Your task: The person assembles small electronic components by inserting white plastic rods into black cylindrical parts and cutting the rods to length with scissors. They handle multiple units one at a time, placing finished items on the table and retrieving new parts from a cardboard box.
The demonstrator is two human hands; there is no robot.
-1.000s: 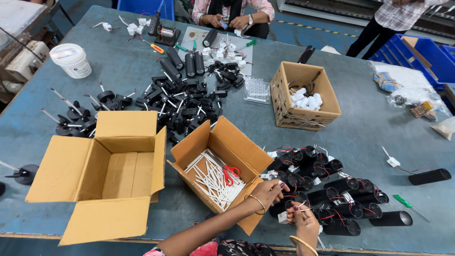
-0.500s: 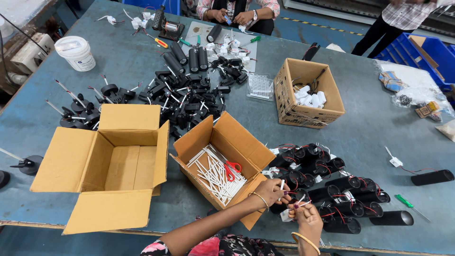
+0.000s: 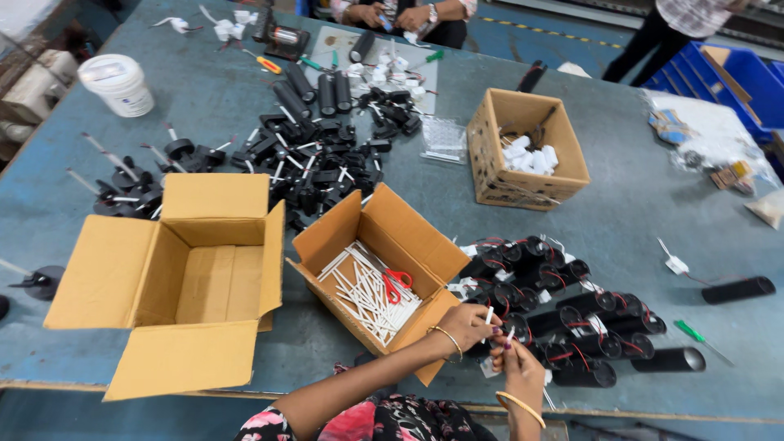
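Head view, hands: the left hand (image 3: 467, 325) and the right hand (image 3: 516, 358) are bunched together at the near edge of the table, fingertips almost meeting.

Left grip: pinched shut on a short white plastic tube (image 3: 489, 314) that sticks up just above the fingers.

Right grip: also pinched, on a second small white tube piece (image 3: 510, 335) right at its fingertips. Can't tell if the two pieces actually touch each other.

Wrists: thin gold bangle on each one.

Under the grip: the pile of black cylinders with red and white wires (image 3: 563, 306) lies directly behind and to the right of both hands, hands resting against its near edge.

Left of the grip: small open cardboard box of white tubes (image 3: 371, 278), touching distance from the left wrist, with red-handled scissors (image 3: 396, 282) lying on top of the tubes.

Further left: big open cardboard box (image 3: 175, 278), nothing visible inside.

Right of the grip: green-handled screwdriver (image 3: 690, 333) and a lone black cylinder (image 3: 737, 289), both well apart from the hands.

Far side from the grip: heap of black plastic parts with thin rods (image 3: 310, 155), another open carton holding white bits (image 3: 527, 147), a white plastic bucket (image 3: 118, 84).

Table: blue-grey worktop (image 3: 645, 212).

Other folks: another person's hands (image 3: 392, 15) at the far edge, someone standing far right.
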